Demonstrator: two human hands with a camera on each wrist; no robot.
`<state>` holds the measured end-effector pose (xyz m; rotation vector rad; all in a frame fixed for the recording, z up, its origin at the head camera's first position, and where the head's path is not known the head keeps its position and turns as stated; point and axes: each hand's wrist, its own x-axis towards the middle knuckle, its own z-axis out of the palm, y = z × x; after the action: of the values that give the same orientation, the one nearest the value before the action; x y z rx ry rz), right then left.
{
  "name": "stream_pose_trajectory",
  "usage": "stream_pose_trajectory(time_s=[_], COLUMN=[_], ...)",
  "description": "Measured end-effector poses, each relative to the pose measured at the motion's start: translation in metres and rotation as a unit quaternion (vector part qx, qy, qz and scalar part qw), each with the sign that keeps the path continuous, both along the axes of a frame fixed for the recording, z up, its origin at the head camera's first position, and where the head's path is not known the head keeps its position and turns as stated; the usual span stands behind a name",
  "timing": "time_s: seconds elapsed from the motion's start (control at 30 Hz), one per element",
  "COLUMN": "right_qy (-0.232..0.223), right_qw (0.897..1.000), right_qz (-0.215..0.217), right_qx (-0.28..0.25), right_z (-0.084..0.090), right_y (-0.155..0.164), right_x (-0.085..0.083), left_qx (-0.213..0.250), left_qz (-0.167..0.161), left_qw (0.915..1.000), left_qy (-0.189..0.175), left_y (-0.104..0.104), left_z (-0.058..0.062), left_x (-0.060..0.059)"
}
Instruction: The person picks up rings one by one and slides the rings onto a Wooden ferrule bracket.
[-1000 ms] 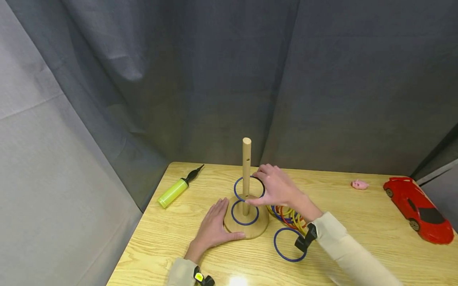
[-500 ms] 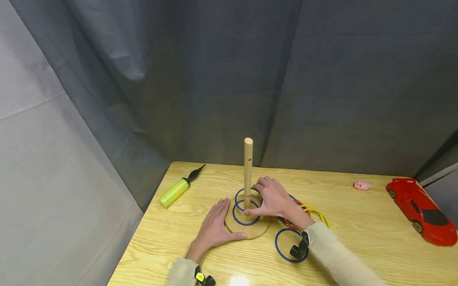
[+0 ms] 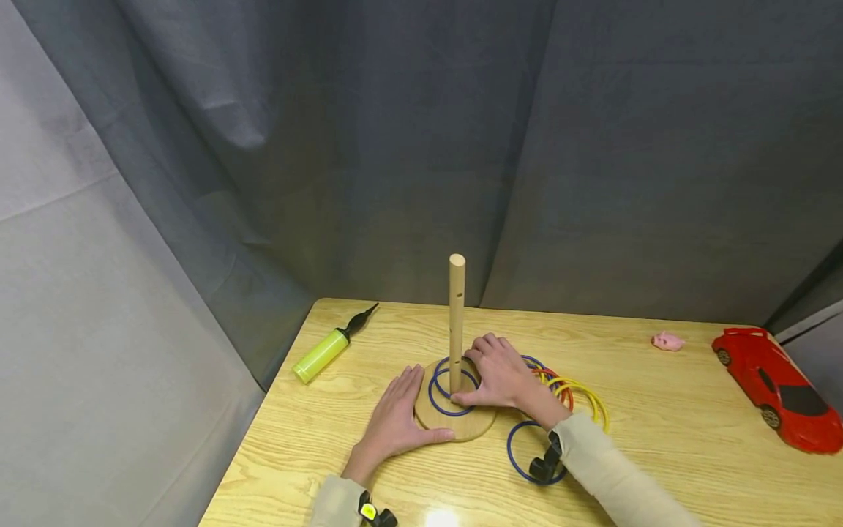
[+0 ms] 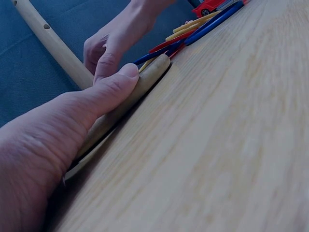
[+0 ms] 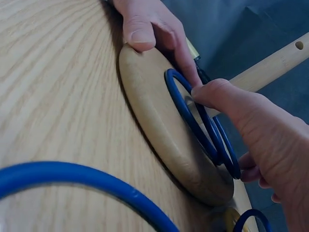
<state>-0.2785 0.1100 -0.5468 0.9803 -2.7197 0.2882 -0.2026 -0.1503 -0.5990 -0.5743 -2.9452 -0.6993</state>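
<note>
Hands meet at a round wooden base with an upright wooden peg on a pale wood-grain table. The left hand lies flat on the table with straight fingers, its thumb pressed along the near-left edge of the base; the left wrist view shows the thumb against the rim. The right hand rests on top of the base just right of the peg, fingers loosely bent, thumb and fingertips touching two thin blue plastic rings that lie around the peg on the base. The right wrist view shows the thumb on the upper ring. A further blue ring lies on the table near the right wrist, and a loose heap of red, yellow and blue rings sits behind that arm. Farther off lie a lime-green hand pump, a small pink toy and a red toy car
</note>
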Motion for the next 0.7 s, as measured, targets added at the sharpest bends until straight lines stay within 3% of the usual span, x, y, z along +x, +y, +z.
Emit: stream_pose_trajectory(time_s=[0.3,0.5,0.7], right_qy=[-0.009,-0.024,0.002], right_qw=[0.999,0.994,0.990], right_qz=[-0.025,-0.051,-0.056], right_qx=[-0.044,-0.095,-0.129], right_z=[0.008,0.017,0.009], right_y=[0.011,0.030,0.052], right_x=[0.018,0.049,0.086], left_qx=[0.004,0.013,0.020], left_qz=[0.005,0.007,0.005], left_qw=[1.0000,0.9999,0.9997], left_qy=[0.001,0.007,0.009], left_y=[0.001,0.001,0.001], left_z=[0.000,-0.002,-0.002], left_x=[0.002,0.002,0.003])
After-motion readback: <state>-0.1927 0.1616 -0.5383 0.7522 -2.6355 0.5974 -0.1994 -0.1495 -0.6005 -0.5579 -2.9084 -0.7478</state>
